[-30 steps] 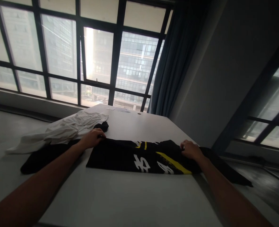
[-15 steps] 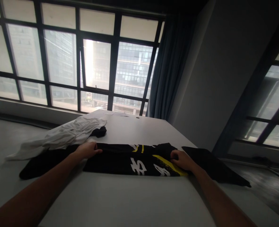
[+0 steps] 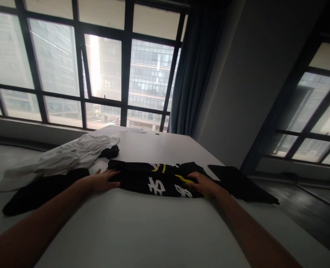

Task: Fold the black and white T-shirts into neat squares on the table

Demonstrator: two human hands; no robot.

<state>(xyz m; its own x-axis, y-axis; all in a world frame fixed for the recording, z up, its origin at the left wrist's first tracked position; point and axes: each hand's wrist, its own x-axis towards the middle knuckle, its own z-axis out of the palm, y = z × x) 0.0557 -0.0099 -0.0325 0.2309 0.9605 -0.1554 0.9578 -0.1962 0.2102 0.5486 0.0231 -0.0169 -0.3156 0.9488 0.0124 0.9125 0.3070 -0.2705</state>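
Note:
A folded black T-shirt (image 3: 138,181) with white lettering and yellow print lies across the white table in front of me. At its left end, my left hand (image 3: 102,181) rests with fingers spread, the fingertips touching the cloth. My right hand (image 3: 202,183) lies on the right end, over part of the yellow print, with its fingers stretched out and thumb apart. The cloth between my hands is slightly bunched, with the print facing up. Part of the shirt's right edge is hidden under my right hand.
A crumpled white garment (image 3: 67,154) lies at the left, with black cloth (image 3: 42,190) below it. Another flat black cloth (image 3: 243,184) is at the right edge of the white table (image 3: 142,230). Papers (image 3: 133,130) sit at the far end, before a window and blue curtain (image 3: 181,93).
Both hands have loosened their pinch on the shirt and now lie with fingers spread on it. The shirt's ends are drawn closer together and the cloth is more bunched. The camera view has shifted.

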